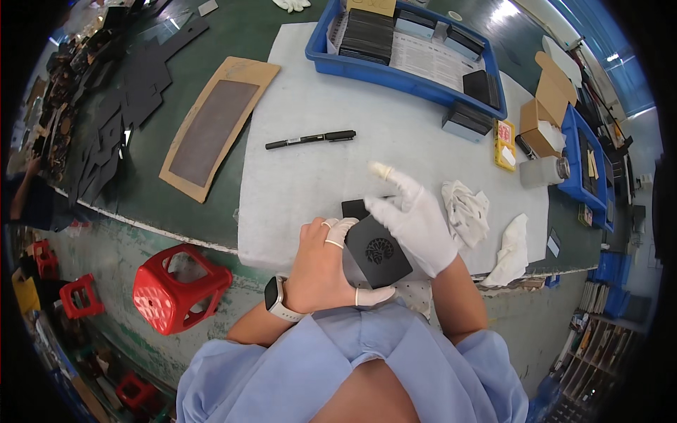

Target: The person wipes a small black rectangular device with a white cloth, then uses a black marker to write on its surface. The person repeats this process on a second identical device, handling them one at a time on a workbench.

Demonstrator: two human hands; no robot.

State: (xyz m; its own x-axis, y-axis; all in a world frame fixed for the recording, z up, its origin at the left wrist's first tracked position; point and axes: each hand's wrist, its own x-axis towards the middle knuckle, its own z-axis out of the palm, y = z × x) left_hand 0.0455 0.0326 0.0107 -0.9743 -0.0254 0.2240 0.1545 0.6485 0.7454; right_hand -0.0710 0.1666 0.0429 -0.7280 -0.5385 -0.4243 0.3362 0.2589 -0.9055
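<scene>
Low in front of me, my left hand (326, 264) is closed around the edge of a flat black square piece (381, 255) with a round tree emblem on its face. White finger covers sit on several of its fingertips, and a watch is on the wrist. My right hand (416, 225), in a white glove, is beside the piece's upper right edge. Its fingers are stretched out and apart, with a cream cover on one fingertip. Another black piece (354, 209) partly shows on the white sheet (303, 190) behind my left hand. A black marker pen (310, 139) lies farther off.
A blue tray (395, 83) holds stacks of black pieces; another stack (467, 121) stands beside it. Crumpled white cloths (465, 211), a jar (543, 172) and an open cardboard box (544, 116) are right. A sanding board (215, 130) lies left; a red stool (173, 289) stands below the table.
</scene>
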